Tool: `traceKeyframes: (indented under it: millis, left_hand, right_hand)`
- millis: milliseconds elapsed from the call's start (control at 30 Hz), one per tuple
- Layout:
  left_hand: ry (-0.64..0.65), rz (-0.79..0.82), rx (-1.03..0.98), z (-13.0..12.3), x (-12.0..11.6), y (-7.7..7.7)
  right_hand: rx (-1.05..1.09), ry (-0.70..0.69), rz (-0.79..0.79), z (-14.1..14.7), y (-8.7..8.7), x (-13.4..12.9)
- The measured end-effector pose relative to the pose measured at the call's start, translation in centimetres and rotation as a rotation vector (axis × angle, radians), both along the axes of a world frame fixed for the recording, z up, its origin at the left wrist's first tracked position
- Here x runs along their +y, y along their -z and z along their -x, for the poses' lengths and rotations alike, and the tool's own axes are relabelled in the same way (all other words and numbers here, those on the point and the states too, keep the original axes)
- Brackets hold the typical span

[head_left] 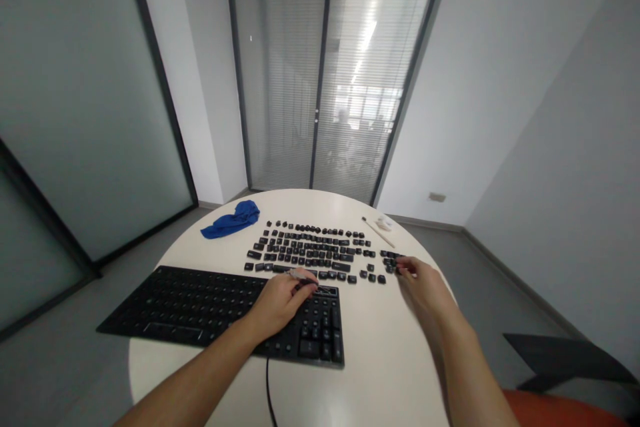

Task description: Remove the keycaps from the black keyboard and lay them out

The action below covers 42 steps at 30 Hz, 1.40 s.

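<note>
A black keyboard point(200, 300) lies across the near left of the table, most of its left and middle part bare of keycaps. Several caps sit on its number pad point(315, 333). Over the pad's upper end is my left hand point(283, 300), fingers closed around a small thin dark thing that I cannot make out. My right hand point(423, 280) reaches to the table's right side, thumb and fingertips pinched at a black keycap point(399, 259) in a small group. Rows of loose keycaps point(305, 247) are laid out behind the keyboard, partly hidden by my left hand.
A crumpled blue cloth point(233, 220) lies at the table's back left. At the back right are a thin brush point(379, 232) and a small white item point(384, 223). A black cable point(269, 393) runs off the near edge of the round white table point(380, 347). An orange and black chair point(565, 407) stands at right.
</note>
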<state>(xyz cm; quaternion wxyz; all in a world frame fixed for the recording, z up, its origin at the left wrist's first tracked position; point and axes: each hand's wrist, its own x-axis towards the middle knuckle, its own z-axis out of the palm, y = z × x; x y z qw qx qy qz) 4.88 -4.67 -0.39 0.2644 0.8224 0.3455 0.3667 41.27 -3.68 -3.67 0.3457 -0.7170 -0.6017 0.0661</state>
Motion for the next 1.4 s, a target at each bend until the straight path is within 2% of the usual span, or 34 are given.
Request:
traceKeyframes:
  millis: [367,667,800,900,1000,1100,1167,1267,1400]
  left_hand:
    - [-0.006,0.005,0.011,0.0,-0.3,-0.6]
    - [0.006,0.013,0.026,0.0,-0.4,-0.3]
    - [-0.013,0.016,0.064,0.0,-0.4,-0.3]
    - [-0.026,0.015,0.129,0.0,-0.5,-0.3]
    - [-0.013,0.02,0.162,-0.1,-0.6,-0.3]
    - [-0.006,0.04,0.173,-0.2,-0.7,-0.3]
    - [-0.008,0.052,0.176,-0.2,-0.7,-0.2]
    - [-0.013,0.052,0.175,-0.2,-0.7,-0.1]
    - [-0.01,0.035,0.185,-0.3,-0.7,0.0]
  right_hand:
    - [-0.042,-0.019,0.019,0.5,0.1,0.2]
    - [-0.072,-0.044,0.028,0.7,0.1,0.4]
    - [-0.105,-0.004,0.005,1.3,-0.8,0.1]
    - [-0.106,-0.001,-0.089,2.4,-2.1,-0.3]
    - [-0.062,-0.136,-0.199,4.2,-3.3,-0.8]
    - [0.009,-0.366,-0.188,6.6,-4.0,-1.3]
    - [0.063,-0.55,-0.088,8.3,-4.1,-1.8]
    - [0.213,-0.757,0.169,10.5,-3.9,-2.3]
    - [0.318,-0.903,0.417,11.9,-3.6,-2.8]
